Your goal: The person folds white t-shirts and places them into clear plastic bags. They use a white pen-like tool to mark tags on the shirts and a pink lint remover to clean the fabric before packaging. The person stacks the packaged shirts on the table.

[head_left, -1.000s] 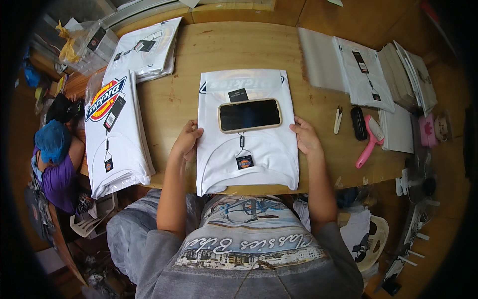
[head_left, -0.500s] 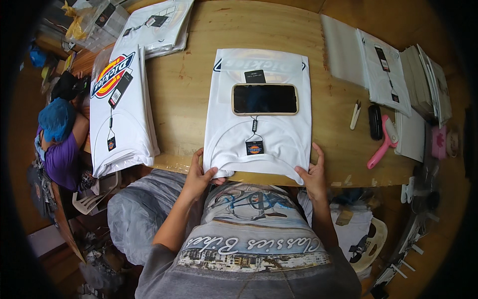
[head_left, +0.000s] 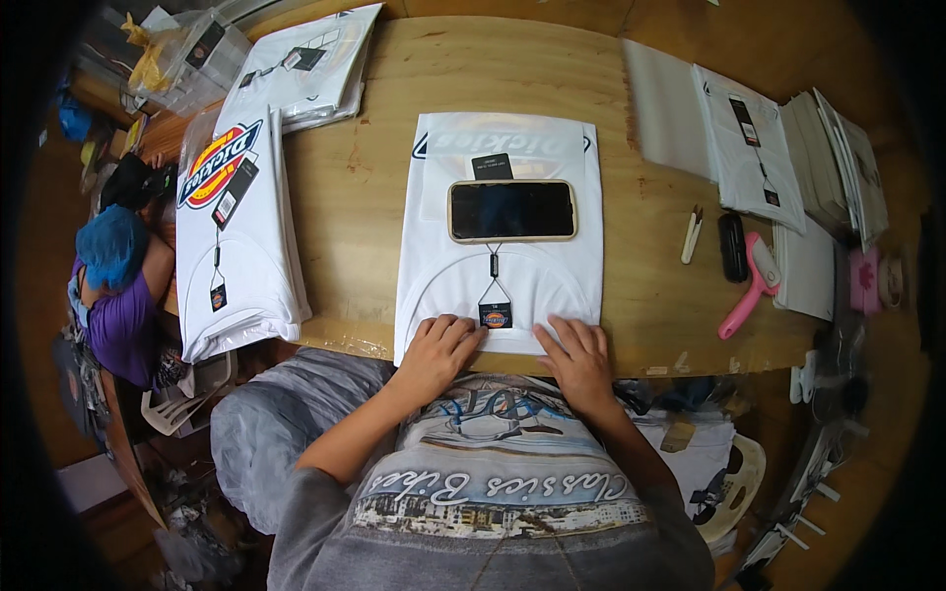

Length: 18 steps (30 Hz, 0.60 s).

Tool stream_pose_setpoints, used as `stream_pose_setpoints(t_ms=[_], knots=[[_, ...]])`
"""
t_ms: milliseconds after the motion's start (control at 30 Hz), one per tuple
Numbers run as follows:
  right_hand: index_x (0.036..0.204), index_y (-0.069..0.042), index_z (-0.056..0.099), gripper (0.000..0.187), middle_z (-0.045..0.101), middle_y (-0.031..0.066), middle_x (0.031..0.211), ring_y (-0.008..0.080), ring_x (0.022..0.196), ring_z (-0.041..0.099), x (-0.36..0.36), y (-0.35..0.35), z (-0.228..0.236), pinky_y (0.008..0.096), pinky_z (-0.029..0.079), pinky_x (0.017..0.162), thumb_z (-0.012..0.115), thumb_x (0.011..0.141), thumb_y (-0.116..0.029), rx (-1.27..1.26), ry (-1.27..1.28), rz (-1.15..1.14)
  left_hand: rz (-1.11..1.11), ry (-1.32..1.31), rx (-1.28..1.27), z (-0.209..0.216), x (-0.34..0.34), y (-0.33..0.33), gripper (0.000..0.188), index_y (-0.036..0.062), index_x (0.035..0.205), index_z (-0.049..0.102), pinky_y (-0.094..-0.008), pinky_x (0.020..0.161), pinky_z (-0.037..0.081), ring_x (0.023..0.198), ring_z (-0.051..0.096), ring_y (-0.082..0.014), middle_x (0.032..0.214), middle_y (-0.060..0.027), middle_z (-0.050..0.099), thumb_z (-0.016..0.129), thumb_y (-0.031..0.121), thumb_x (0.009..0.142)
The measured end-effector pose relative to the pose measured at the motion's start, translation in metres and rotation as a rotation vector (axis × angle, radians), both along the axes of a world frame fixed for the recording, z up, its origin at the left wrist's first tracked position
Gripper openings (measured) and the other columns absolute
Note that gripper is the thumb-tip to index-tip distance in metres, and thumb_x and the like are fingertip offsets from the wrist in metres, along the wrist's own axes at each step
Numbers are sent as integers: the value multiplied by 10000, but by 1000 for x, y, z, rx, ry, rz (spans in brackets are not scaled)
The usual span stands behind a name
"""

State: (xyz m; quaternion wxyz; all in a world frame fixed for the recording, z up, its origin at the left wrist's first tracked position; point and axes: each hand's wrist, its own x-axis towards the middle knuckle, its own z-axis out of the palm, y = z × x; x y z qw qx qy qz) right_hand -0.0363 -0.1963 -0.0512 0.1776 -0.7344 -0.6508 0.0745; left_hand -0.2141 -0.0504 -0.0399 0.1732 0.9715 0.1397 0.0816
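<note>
A folded white T-shirt point(head_left: 434, 251) lies at the table's front edge, its neckline toward me. A phone point(head_left: 510, 211) with a dark screen and pale case rests across it. Below the phone, a black hang tag point(head_left: 496, 314) sits on a cord near the collar. My left hand point(head_left: 439, 349) lies on the shirt's near edge, left of the tag, fingers stretched forward. On the other side of the tag, my right hand point(head_left: 577, 361) presses down with its fingers spread. Neither hand grips anything; the fabric under my palms is hidden.
Stacked folded white shirts point(head_left: 236, 251) lie at left, with another pile point(head_left: 301, 69) behind. At right are tweezer-like snips point(head_left: 693, 234), a black case point(head_left: 732, 246), a pink-handled tool point(head_left: 754, 286) and bagged shirts point(head_left: 751, 148). A person in purple point(head_left: 123, 320) sits far left.
Both hands have left the shirt's lower corners and come inward onto its near edge, fingers now flat on top. The collar edge has been straightened, and the shirt with the phone sits slightly nearer.
</note>
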Motion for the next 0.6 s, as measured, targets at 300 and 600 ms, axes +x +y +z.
stream_pose_setpoints(t_ms=[300,600], knots=[[791,-8,586,88,565,127,730,266,674,557,91,37,10,317,442,578,552,710,-14,346,322,-113,0,-25,3,5,-2,-4,383,55,1036,508,-336,718,367,859,467,-232,943,-92,495,568,170,676],[651,-29,579,184,520,35,569,115,546,487,303,135,-48,249,416,516,734,581,-100,233,375,-690,73,-106,-144,25,2,12,317,77,949,576,-331,659,391,808,491,-234,872,-69,527,642,205,666]])
